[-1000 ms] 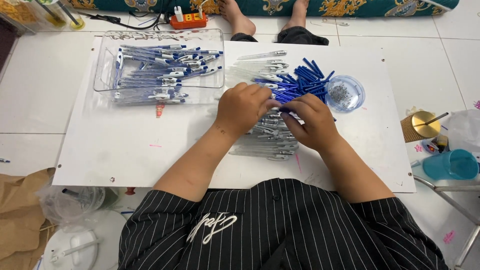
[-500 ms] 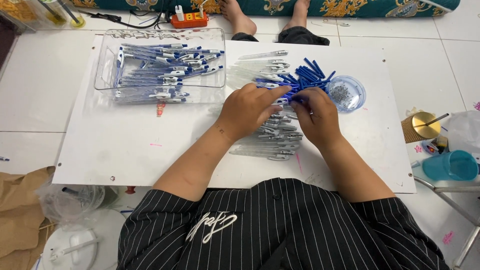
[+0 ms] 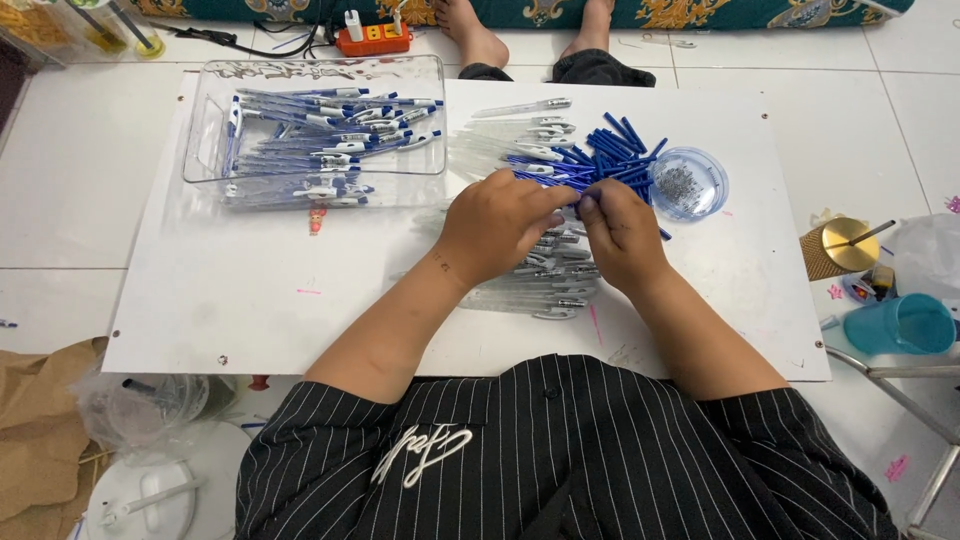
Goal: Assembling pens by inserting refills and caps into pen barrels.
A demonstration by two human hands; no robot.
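Observation:
My left hand (image 3: 495, 225) and my right hand (image 3: 622, 235) meet fingertip to fingertip over a white board (image 3: 250, 300), pinching a thin blue pen part (image 3: 575, 202) between them. Just beyond the fingers lies a heap of blue pen tubes (image 3: 615, 152). Under my hands is a pile of clear pen barrels (image 3: 550, 285). More clear barrels (image 3: 515, 130) lie beyond. A small round clear dish of metal springs (image 3: 687, 183) sits to the right of the blue heap. A clear tray (image 3: 215, 160) at the far left holds several finished blue and white pens (image 3: 320, 140).
Another person's bare feet (image 3: 470, 30) rest at the board's far edge, beside an orange power strip (image 3: 372, 38). On the right stand a gold cylinder (image 3: 838, 247) and a teal cup (image 3: 900, 325). Brown paper (image 3: 40, 420) and plastic lids (image 3: 140, 490) lie lower left.
My hands have shifted slightly away from me, toward the blue tubes, and the fingertips have come together on a blue part.

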